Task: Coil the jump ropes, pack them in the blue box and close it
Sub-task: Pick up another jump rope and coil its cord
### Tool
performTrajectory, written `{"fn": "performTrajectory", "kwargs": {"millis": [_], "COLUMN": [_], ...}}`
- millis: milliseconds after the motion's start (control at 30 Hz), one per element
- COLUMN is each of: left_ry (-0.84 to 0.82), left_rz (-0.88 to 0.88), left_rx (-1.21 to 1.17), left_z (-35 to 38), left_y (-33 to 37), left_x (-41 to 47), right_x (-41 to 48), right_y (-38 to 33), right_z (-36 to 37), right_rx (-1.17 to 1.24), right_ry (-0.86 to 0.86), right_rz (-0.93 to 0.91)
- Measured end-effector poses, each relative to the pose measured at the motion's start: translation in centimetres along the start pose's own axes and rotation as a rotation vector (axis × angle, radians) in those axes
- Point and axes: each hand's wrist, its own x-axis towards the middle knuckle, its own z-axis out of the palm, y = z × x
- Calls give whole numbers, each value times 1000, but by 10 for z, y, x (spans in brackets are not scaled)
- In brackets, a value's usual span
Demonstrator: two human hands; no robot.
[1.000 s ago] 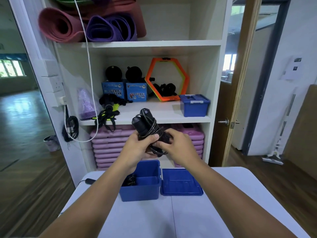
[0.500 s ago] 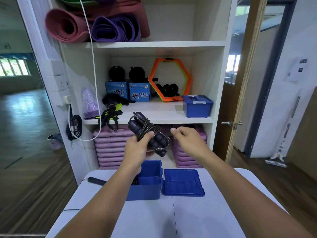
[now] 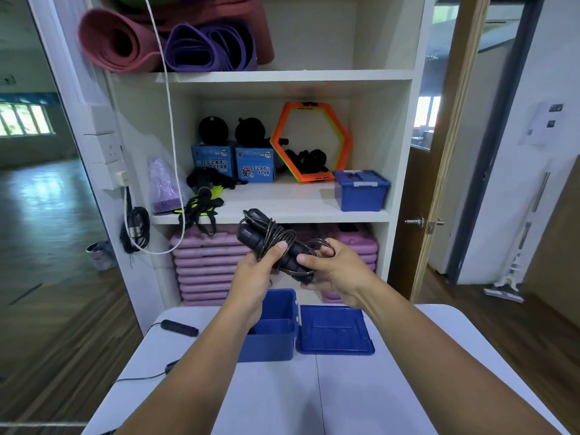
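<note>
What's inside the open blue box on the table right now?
Only bare blue inner walls show in the blue box; the left forearm covers its left part, hiding any contents.

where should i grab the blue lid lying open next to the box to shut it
Take the lid by its right edge, farthest from the blue box, coming from the right with the right hand once it releases the coiled jump rope. It lies flat, inside up, left edge against the box, so lifting the free edge should swing it over.
</note>
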Motion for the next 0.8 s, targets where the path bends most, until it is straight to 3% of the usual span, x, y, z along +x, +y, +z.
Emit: {"fn": "performTrajectory", "kwargs": {"millis": [367,467,533,600,667,733,800], "left_ry": [-104,36,99,-63,-381,-628,-739], "left_rz": [-34,102,307,478,466,310,186], "left_rx": [199,343,617,1076,1490,1553,1457], "left_z": [-19,-36,-45,-46,-42,-38,-35], "left_y": [10,18,32,50,62,68,68], "left_x": [-4,2,6,12,22,31,37], "right_x": [3,1,1,-2,-2,0,3], "right_y": [2,-3,-7,-12,-16,-18,-18], "right_z": [-11,-19,-22,-24,-22,-19,-17], "right_rx": [-37,-111,-196,-303,-389,-439,-477], "right_ry": [1,-9,-8,-54,-122,-160,-185], "right_rz": [14,9,3,-16,-47,-78,-98]}}
